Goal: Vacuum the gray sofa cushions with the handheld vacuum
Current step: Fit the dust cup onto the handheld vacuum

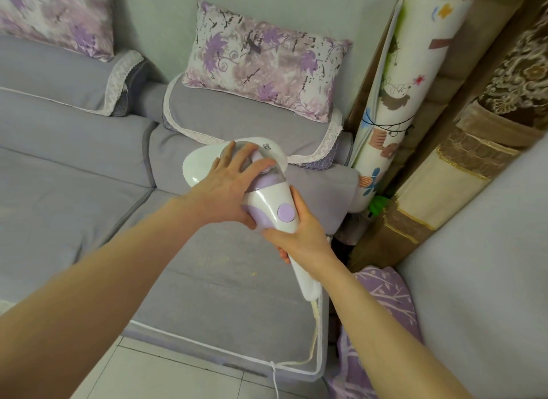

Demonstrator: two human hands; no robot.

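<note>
Forearms are seen entering from the bottom edge, the left forearm (89, 280) closest to the lens. At far left, a pillow (56, 15) is propped against the wall, clear of the working path.

Further right, the left hand (228, 188) is laid over the clear front dome of the vacuum (272, 199), fingers spread apart and nearly straight, thumb set against the lilac side. The head appears to be steadied and pressed down this way.

The vacuum is set on the gray corner seat cushion (222, 280). Its wide white nozzle is placed close against the lace-trimmed back cushion (243, 116) under a second pillow (261, 63), and its handle is pointed toward the wearer.

The handle is gripped by the right hand (302, 238), fingers clamped round it just behind the round button (288, 213), presumably so the switch is kept within reach and strokes can be steered. A pale cord (311, 339) is trailed from the handle over the cushion's front edge toward the tiled floor (148, 375).

Pale specks (213, 262) are visible on the seat, so much of it is judged not yet cleaned.

At right, a rolled mat (394, 102) and brown carpets (474, 161) are stood beside the sofa.
</note>
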